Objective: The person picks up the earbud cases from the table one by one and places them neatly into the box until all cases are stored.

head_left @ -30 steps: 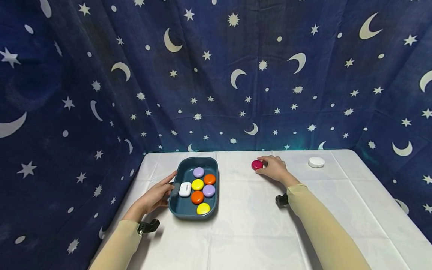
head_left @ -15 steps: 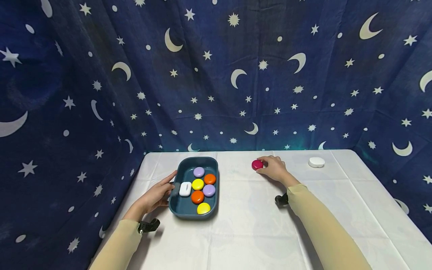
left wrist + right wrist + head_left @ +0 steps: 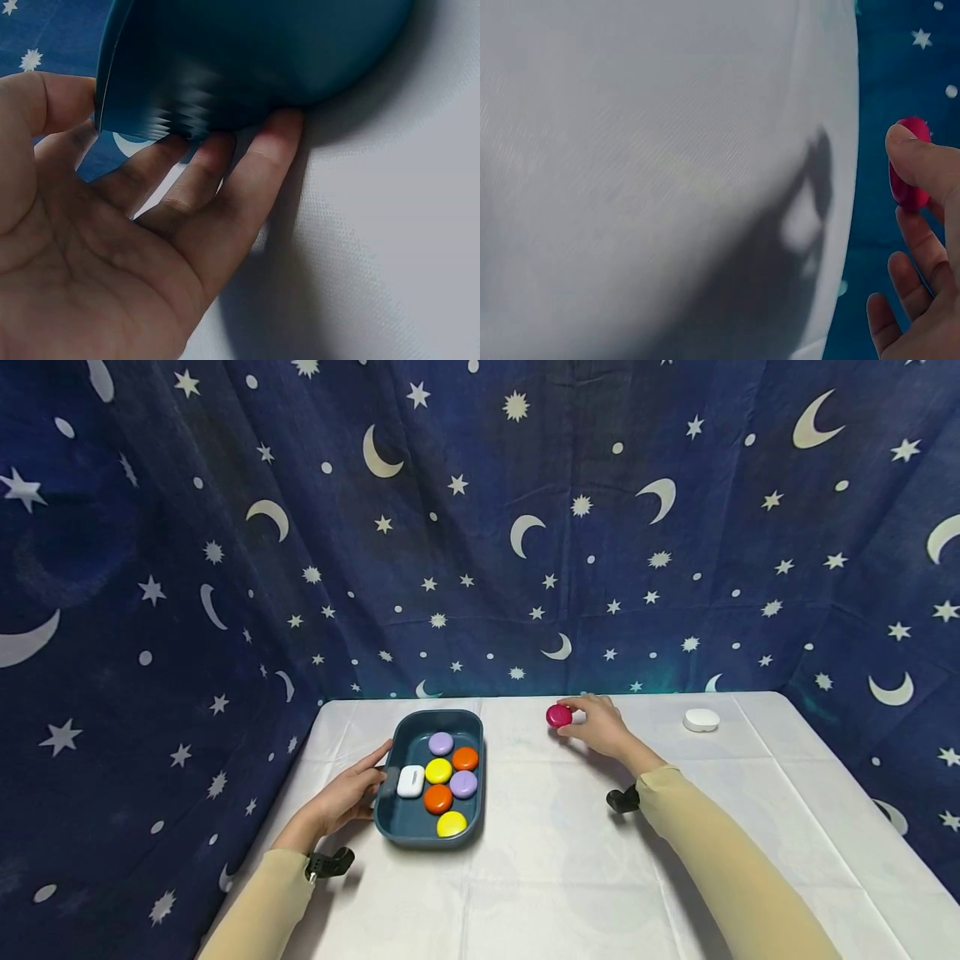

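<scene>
My right hand (image 3: 600, 727) pinches a glossy red round disc (image 3: 558, 716) between thumb and fingers, above the far part of the table. In the right wrist view the disc (image 3: 910, 176) is seen edge-on under the thumb. My left hand (image 3: 348, 793) holds the left side of a dark blue-green rectangular dish (image 3: 480, 806). In the left wrist view, its thumb is at the rim and the fingertips (image 3: 281, 131) touch the outer wall. Inside the dish lie purple, orange and yellow round discs, such as the yellow disc (image 3: 452, 824), and a white rounded-square case (image 3: 410, 782).
A white oval case (image 3: 701, 720) lies at the back right of the white-covered table (image 3: 555, 877). A dark blue curtain (image 3: 480, 527) with moons and stars rises behind the table and along its sides.
My right hand has lifted the red disc off the table and moved it slightly left and away from me. The left hand and the dish have stayed in place.
</scene>
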`<state>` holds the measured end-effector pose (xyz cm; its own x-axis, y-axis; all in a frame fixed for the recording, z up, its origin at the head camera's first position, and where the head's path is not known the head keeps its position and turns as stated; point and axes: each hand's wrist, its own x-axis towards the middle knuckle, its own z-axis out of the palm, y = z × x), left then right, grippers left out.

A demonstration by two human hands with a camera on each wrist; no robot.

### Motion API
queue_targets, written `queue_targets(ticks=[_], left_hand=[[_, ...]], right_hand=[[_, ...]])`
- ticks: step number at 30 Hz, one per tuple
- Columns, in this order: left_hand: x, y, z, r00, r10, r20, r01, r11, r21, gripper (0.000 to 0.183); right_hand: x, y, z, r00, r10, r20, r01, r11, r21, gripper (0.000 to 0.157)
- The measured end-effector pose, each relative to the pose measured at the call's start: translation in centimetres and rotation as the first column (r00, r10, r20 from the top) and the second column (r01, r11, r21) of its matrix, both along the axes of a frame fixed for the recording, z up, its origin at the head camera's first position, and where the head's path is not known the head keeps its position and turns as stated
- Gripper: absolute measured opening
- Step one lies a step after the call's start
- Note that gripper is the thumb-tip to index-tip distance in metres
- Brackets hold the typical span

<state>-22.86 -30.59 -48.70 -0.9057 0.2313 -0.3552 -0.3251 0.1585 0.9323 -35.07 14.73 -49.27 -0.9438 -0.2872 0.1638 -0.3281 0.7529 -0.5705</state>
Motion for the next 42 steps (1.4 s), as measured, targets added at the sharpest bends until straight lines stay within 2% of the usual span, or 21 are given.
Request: queue_targets(ticks=[6,12,22,34,42], left_hand=[[0.0,-0.1,0.0,1.000,0.000,0.000,0.000,1.000,-0.002,0.060],[0.0,0.0,0.0,1.000,0.000,-0.002,0.000,1.000,-0.001,0.060],[-0.1,-0.1,0.0,1.000,-0.006,0.005,0.006,1.000,-0.008,0.060],[0.0,-0.2,0.0,1.000,-0.009,0.007,0.009,1.000,-0.008,0.060],[-0.1,-0.2,0.1,1.000,-0.010,0.013,0.010,1.000,-0.004,0.060]], right_hand=[[0.5,-1.6,1.1,0.999,0.047,-0.022,-0.048,0.998,-0.042,0.055],[1.0,-3.5,2.3,0.991,0.105,-0.079,-0.111,0.991,-0.072,0.053],[2.0,-7.8,4.0,0.979,0.189,-0.075,-0.196,0.975,-0.106,0.052],[2.8,-12.1,4.4,0.969,0.240,-0.053,-0.243,0.969,-0.054,0.054],[3.1,-14.3,4.2,0.954,0.290,-0.074,-0.291,0.957,-0.003,0.054]])
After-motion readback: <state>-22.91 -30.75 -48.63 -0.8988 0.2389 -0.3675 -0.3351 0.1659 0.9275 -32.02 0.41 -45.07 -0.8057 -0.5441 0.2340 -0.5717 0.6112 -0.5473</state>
